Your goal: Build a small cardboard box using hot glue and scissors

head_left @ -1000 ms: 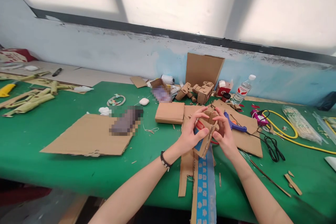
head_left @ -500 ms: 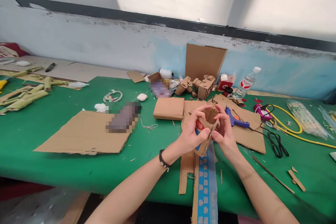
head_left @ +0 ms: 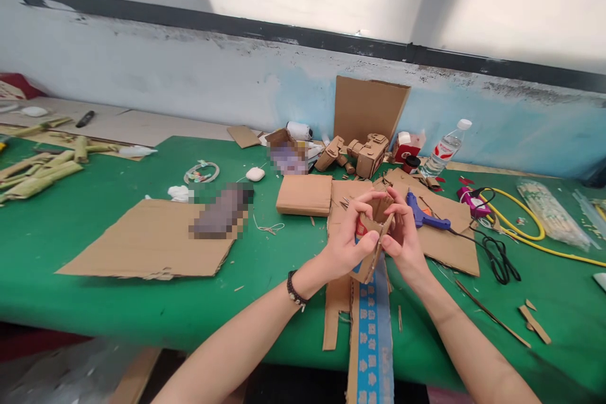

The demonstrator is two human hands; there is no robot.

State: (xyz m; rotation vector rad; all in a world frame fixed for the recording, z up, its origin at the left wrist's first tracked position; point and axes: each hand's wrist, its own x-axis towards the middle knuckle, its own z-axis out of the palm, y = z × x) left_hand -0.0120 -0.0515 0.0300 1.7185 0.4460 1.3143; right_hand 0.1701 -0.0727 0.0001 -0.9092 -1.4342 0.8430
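Observation:
Between my two hands is a small folded cardboard box (head_left: 365, 270) with red and blue print on its outer side. My left hand (head_left: 350, 237) grips its left side, thumb on the near edge and fingers over the top. On the other side my right hand (head_left: 402, 233) pinches the right wall near the corner, thumb close to the left one. The inside is partly hidden by my fingers. Below the hands, a long cardboard strip with blue printed tape (head_left: 370, 341) hangs over the table's front edge. A blue glue gun (head_left: 426, 214) lies just right of my right hand.
A flat cardboard box (head_left: 303, 194) and a large cardboard sheet (head_left: 142, 240) lie to the left. Behind are a cardboard camera model (head_left: 370, 154), a water bottle (head_left: 445, 150) and an upright cardboard panel (head_left: 369, 107). A yellow cable (head_left: 530, 237) curves at right.
Both hands keep their hold on the small cardboard box, almost in the same place. The view has shifted very slightly; nothing else has visibly moved.

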